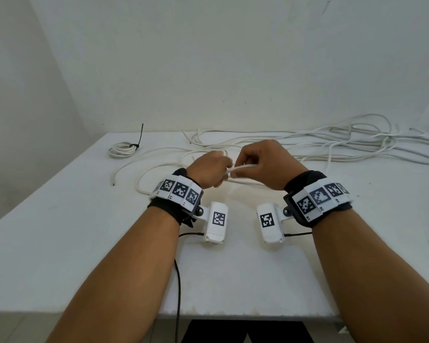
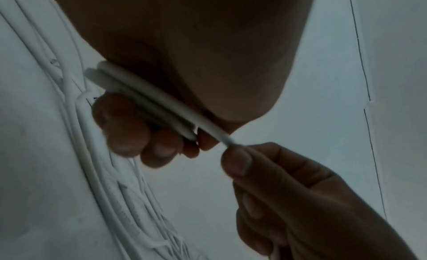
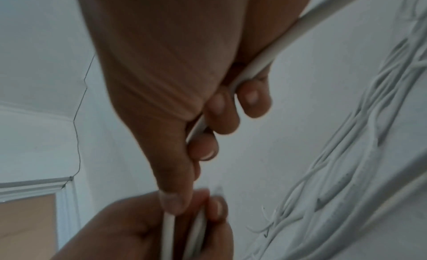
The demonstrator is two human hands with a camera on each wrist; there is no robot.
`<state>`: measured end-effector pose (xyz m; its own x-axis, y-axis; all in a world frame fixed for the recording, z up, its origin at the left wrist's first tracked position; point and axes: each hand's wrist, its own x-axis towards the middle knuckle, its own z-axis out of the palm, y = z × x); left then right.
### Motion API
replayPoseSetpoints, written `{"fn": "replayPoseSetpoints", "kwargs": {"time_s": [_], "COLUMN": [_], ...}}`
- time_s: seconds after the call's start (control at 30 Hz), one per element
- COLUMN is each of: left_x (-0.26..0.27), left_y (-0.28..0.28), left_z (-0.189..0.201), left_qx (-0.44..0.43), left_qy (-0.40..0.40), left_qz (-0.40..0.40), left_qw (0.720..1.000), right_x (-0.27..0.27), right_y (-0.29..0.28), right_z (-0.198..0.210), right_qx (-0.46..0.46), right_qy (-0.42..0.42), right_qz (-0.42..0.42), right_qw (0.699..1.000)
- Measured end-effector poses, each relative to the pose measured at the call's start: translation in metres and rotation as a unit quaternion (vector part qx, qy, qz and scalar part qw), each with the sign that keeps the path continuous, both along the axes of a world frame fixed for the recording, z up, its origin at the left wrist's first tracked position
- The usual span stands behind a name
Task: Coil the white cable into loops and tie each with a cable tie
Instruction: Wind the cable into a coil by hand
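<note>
Head view: your left hand (image 1: 209, 169) clamps a few short loops of cable (image 1: 243, 167) above the counter (image 1: 84, 231), so the turns can't spring apart. Your right hand (image 1: 260, 164) pinches the free run just beside it, likely to feed the next turn. One finished coil (image 1: 122, 149) sits far left, tied (black tie (image 1: 138, 142)). The loose tangle stays behind, out of the way.

Left wrist: fingers (image 2: 129, 128) curl under the stacked turns and pin them to the palm.

Right wrist: thumb (image 3: 173, 190) presses the cable (image 3: 168, 231); the slack runs through your closed fist for tension.
</note>
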<state>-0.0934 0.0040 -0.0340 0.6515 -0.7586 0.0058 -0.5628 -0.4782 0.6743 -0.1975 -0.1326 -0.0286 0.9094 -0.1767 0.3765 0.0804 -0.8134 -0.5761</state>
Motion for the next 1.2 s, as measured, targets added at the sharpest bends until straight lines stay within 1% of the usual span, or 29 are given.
{"fn": "replayPoseSetpoints", "kwargs": {"time_s": [0.07,0.1,0.17,0.2,0.27,0.33,0.43,0.5,0.57,0.67,0.73,0.77,0.8,0.87,0.93,1.0,1.03,1.1,1.17,1.2], "left_x": [-0.003,-0.004,-0.006,-0.007,-0.007,-0.010,-0.012,-0.010,-0.009,-0.012,-0.013,-0.012,-0.011,-0.007,-0.004,-0.001,0.000,0.000,-0.001,0.000], "left_y": [0.001,0.002,0.004,0.005,0.005,0.004,0.004,0.006,0.006,0.003,0.001,0.000,-0.001,-0.004,-0.006,-0.008,-0.008,-0.009,-0.008,-0.007], "left_z": [-0.001,-0.002,-0.002,-0.002,-0.001,-0.001,0.004,0.007,0.009,0.010,0.009,0.009,0.009,0.008,0.006,0.003,0.002,-0.001,-0.003,-0.005], "left_qx": [-0.004,-0.030,-0.103,-0.130,-0.158,-0.184,-0.247,-0.293,-0.332,-0.385,-0.421,-0.438,-0.454,-0.478,-0.489,-0.480,-0.464,-0.411,-0.332,-0.279], "left_qy": [0.050,0.097,0.198,0.231,0.266,0.289,0.337,0.382,0.422,0.459,0.472,0.471,0.465,0.437,0.408,0.378,0.354,0.283,0.213,0.174], "left_qz": [-0.024,-0.028,-0.023,-0.021,-0.044,-0.094,-0.136,-0.144,-0.160,-0.175,-0.156,-0.136,-0.111,-0.053,-0.002,0.039,0.059,0.093,0.106,0.105], "left_qw": [0.998,0.994,0.975,0.964,0.950,0.935,0.899,0.864,0.828,0.782,0.759,0.753,0.752,0.760,0.771,0.791,0.810,0.862,0.913,0.938], "right_x": [0.000,-0.001,-0.004,-0.006,-0.008,-0.007,-0.004,-0.002,-0.001,0.003,0.005,0.005,0.004,0.003,0.003,0.002,0.002,0.003,0.004,0.004], "right_y": [-0.003,-0.005,-0.012,-0.015,-0.022,-0.026,-0.031,-0.032,-0.026,-0.013,-0.006,-0.003,-0.001,0.003,0.008,0.013,0.015,0.017,0.015,0.013], "right_z": [0.001,0.002,0.004,0.005,0.004,0.002,-0.002,-0.004,-0.007,-0.008,-0.008,-0.009,-0.010,-0.011,-0.009,-0.007,-0.006,-0.007,-0.008,-0.008], "right_qx": [-0.001,0.005,0.022,0.030,0.048,0.067,0.071,0.064,0.056,0.023,-0.004,-0.020,-0.034,-0.059,-0.066,-0.077,-0.087,-0.106,-0.110,-0.104], "right_qy": [-0.026,-0.040,-0.063,-0.075,-0.103,-0.132,-0.147,-0.100,-0.022,0.075,0.138,0.168,0.194,0.235,0.258,0.266,0.268,0.266,0.245,0.225], "right_qz": [-0.007,-0.009,-0.017,-0.022,-0.032,-0.042,-0.075,-0.091,-0.073,-0.052,-0.042,-0.034,-0.025,-0.002,0.020,0.045,0.058,0.076,0.077,0.074], "right_qw": [1.000,0.999,0.998,0.996,0.993,0.988,0.984,0.989,0.996,0.996,0.990,0.985,0.980,0.970,0.964,0.960,0.958,0.955,0.960,0.966]}}
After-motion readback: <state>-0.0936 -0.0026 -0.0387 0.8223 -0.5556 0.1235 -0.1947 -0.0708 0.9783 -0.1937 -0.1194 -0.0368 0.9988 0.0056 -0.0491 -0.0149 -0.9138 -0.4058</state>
